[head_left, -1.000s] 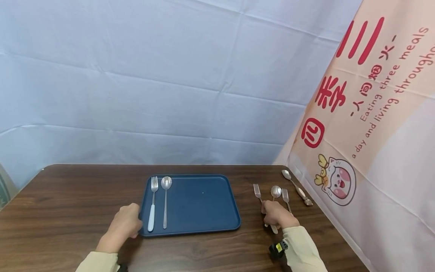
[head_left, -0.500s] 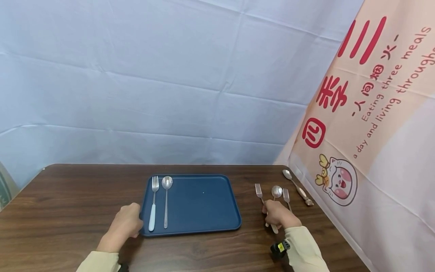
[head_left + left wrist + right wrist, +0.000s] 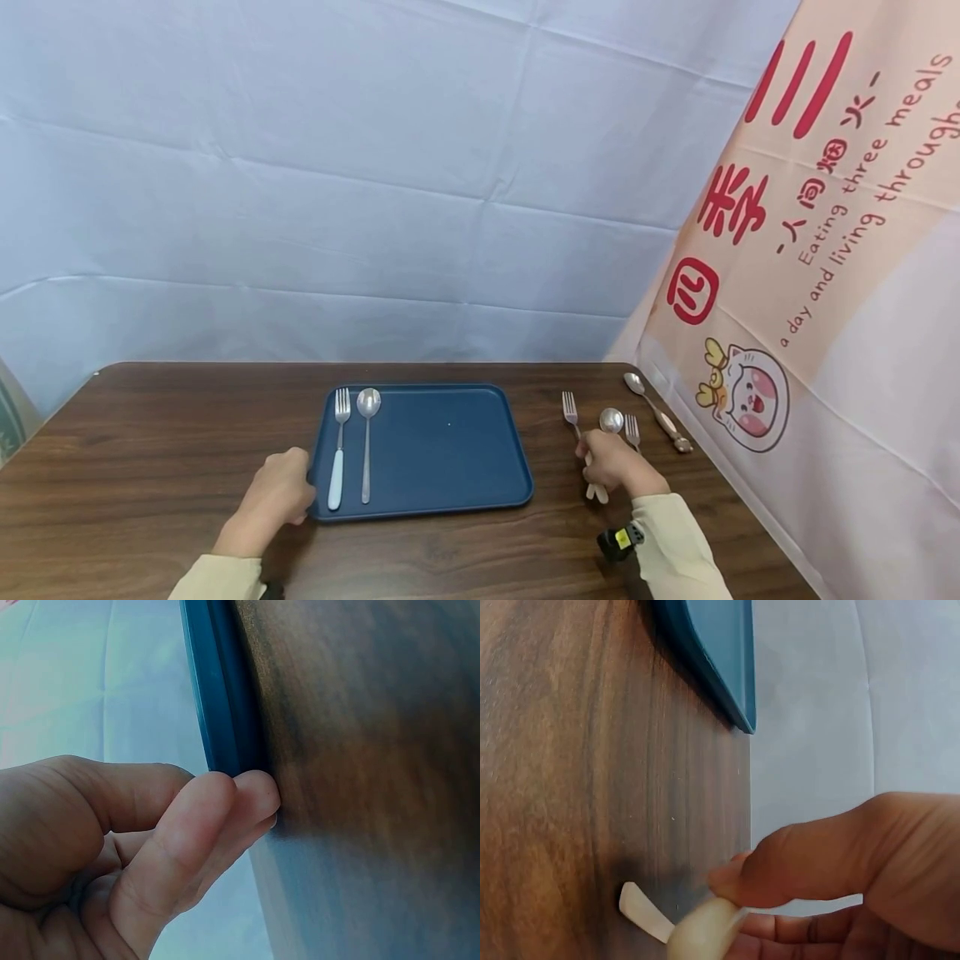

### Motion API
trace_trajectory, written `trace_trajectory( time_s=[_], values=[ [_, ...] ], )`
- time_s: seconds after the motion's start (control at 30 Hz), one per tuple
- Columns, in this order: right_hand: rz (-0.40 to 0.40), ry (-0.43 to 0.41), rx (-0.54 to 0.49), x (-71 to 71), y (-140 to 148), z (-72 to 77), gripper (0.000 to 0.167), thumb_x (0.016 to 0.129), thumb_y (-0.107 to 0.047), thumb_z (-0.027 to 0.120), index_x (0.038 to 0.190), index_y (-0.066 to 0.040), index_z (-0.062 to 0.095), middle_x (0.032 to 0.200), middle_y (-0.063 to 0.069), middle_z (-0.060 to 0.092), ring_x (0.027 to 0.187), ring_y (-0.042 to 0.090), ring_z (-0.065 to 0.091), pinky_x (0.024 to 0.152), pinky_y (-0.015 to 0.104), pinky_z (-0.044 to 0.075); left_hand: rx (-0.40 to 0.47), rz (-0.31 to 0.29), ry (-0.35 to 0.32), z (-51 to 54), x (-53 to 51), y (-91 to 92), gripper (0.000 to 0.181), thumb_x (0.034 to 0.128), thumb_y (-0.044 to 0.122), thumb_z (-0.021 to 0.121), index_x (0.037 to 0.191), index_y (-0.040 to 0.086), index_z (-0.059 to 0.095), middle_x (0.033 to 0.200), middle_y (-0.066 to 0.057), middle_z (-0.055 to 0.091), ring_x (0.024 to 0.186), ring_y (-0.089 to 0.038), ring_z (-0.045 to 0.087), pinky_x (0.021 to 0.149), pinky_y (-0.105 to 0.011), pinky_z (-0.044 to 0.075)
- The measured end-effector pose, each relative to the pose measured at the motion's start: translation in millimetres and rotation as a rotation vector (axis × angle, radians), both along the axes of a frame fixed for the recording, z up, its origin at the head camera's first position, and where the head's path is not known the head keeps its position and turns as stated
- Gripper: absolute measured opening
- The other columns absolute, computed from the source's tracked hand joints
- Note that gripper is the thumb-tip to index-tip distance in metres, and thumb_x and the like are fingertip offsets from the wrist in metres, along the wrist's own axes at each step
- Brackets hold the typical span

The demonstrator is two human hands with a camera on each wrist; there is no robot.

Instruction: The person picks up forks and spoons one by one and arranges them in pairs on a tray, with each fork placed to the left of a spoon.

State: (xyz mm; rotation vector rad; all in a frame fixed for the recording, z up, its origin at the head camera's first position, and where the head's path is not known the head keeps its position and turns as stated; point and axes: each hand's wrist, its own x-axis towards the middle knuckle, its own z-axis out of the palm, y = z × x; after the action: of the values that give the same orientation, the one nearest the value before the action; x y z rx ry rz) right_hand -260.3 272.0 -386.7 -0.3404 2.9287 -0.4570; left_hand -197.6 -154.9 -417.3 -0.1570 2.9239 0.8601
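Note:
My left hand (image 3: 277, 490) grips the near left edge of a blue tray (image 3: 450, 492). In the left wrist view its thumb and fingers close on the tray rim (image 3: 225, 697). A fork with a pale blue handle (image 3: 336, 479) and a metal spoon (image 3: 367, 450) lie side by side in the tray. Right of it, my right hand (image 3: 613, 461) pinches a fork (image 3: 570, 406) by its cream handle (image 3: 705, 930). A spoon (image 3: 611, 420) and another fork (image 3: 632, 429) lie beside and partly under that hand. A second cream handle (image 3: 646, 911) rests on the table.
A spoon with a decorated handle (image 3: 660, 417) lies along the right edge of the wooden table (image 3: 450, 558). White cloth (image 3: 337, 183) hangs behind the table, and a printed banner (image 3: 810, 250) hangs at the right.
My right hand and the fork in it have shifted slightly up and away from me; the fork's tines sit higher in view. The left hand and the tray have not moved.

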Motion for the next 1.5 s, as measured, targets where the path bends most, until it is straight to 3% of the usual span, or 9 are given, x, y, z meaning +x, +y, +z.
trace_trajectory(
  time_s=[0.4,0.7,0.93,1.17,1.33,1.5],
  values=[
    [-0.004,-0.024,-0.029,0.2,-3.3,2.7,0.025,0.07,0.011,0.057,0.093,0.003,0.059,0.071,0.006,0.051,0.051,0.017,0.052,0.043,0.03,0.043,0.012,0.006,-0.014,-0.8,0.0,1.2,0.011,0.0732,-0.01,0.055,0.084,-0.011,0.054,0.061,-0.011,0.048,0.044,-0.016,0.051,0.041,-0.024,0.038],
    [0.017,0.03,-0.025,0.1,-13.1,6.3,0.024,0.068,0.008,0.06,0.091,0.001,0.061,0.071,0.005,0.053,0.058,0.018,0.051,0.048,0.03,0.042,0.001,0.002,0.002,-0.3,-0.5,1.6,0.012,0.0723,-0.01,0.055,0.084,-0.012,0.054,0.061,-0.012,0.048,0.045,-0.016,0.052,0.041,-0.025,0.04],
    [0.001,-0.013,-0.055,-2.2,-24.0,4.8,0.022,0.073,0.007,0.063,0.095,0.002,0.062,0.072,0.005,0.055,0.057,0.017,0.054,0.052,0.031,0.046,0.004,0.001,0.004,-0.6,-0.6,2.6,0.012,0.0719,-0.01,0.055,0.084,-0.012,0.055,0.06,-0.011,0.049,0.045,-0.016,0.052,0.041,-0.025,0.04],
    [0.037,-0.012,-0.056,-6.1,-37.3,2.4,0.023,0.074,0.005,0.064,0.096,0.001,0.063,0.069,0.002,0.055,0.054,0.016,0.055,0.054,0.032,0.047,-0.007,0.0,-0.001,-0.3,-0.1,1.8,0.014,0.0716,-0.011,0.055,0.086,-0.013,0.055,0.061,-0.012,0.049,0.045,-0.016,0.052,0.041,-0.025,0.04],
    [0.05,-0.009,-0.072,-7.7,-47.5,2.5,0.022,0.072,0.006,0.065,0.093,0.0,0.063,0.068,0.002,0.054,0.058,0.015,0.054,0.052,0.03,0.046,-0.014,0.003,-0.009,0.0,0.1,1.0,0.014,0.0717,-0.01,0.056,0.086,-0.013,0.055,0.061,-0.012,0.049,0.046,-0.017,0.052,0.042,-0.025,0.04],
    [0.059,-0.021,-0.114,-9.3,-58.2,0.5,0.021,0.071,0.007,0.064,0.09,0.0,0.062,0.066,0.003,0.053,0.051,0.016,0.053,0.046,0.028,0.046,-0.009,-0.004,-0.001,-0.4,-0.5,-0.1,0.012,0.0709,-0.01,0.055,0.083,-0.011,0.055,0.06,-0.011,0.049,0.045,-0.016,0.052,0.042,-0.025,0.04]
  ],
)
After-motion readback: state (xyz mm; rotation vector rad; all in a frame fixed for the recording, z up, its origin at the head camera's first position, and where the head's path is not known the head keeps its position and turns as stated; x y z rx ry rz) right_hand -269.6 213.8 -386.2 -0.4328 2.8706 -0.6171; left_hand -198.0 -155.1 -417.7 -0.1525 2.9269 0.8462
